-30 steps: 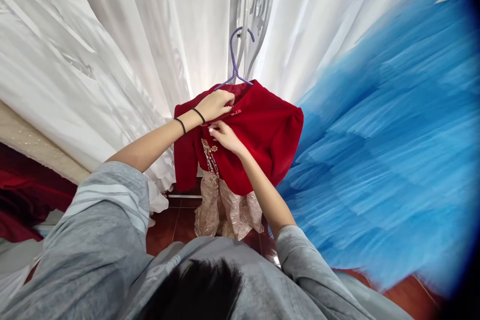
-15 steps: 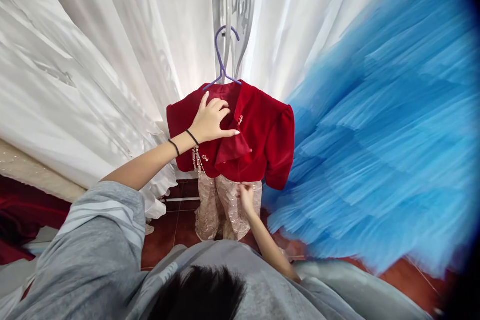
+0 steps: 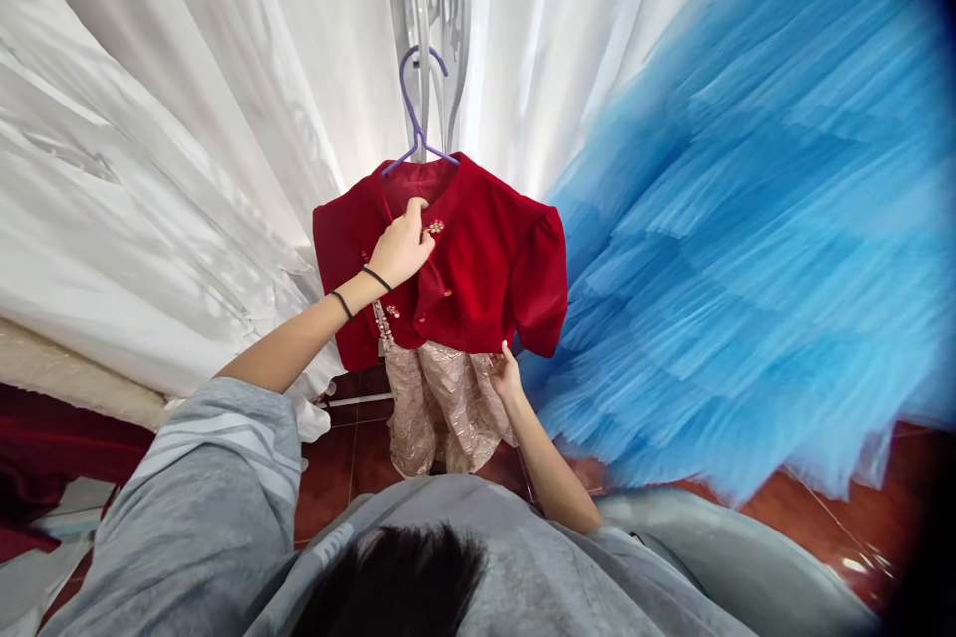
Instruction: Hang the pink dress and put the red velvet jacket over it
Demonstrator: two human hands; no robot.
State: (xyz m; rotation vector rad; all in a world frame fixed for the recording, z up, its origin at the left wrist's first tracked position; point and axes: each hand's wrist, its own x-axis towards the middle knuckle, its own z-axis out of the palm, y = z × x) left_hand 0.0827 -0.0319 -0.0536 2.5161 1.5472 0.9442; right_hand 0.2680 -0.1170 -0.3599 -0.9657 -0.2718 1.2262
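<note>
A short red velvet jacket with puffed sleeves and jeweled buttons hangs on a purple hanger. My left hand, with two black bands at its wrist, is closed on the jacket's front edge below the collar. At the lower hem on the right is my right hand, its thumb on the hem and its other fingers partly hidden, pinching the cloth. Below the jacket hangs a shiny pinkish-beige patterned garment. Strings of beads dangle at the jacket's left side.
A white ornate metal stand holds the hanger. White gowns hang on the left, and a layered blue tulle skirt fills the right. The floor is red-brown tile. A pale grey rounded surface lies at lower right.
My left hand has gone from spread fingers to closed on the jacket's front edge. The folded-out front flap now lies flatter. My right hand has shifted slightly right along the hem.
</note>
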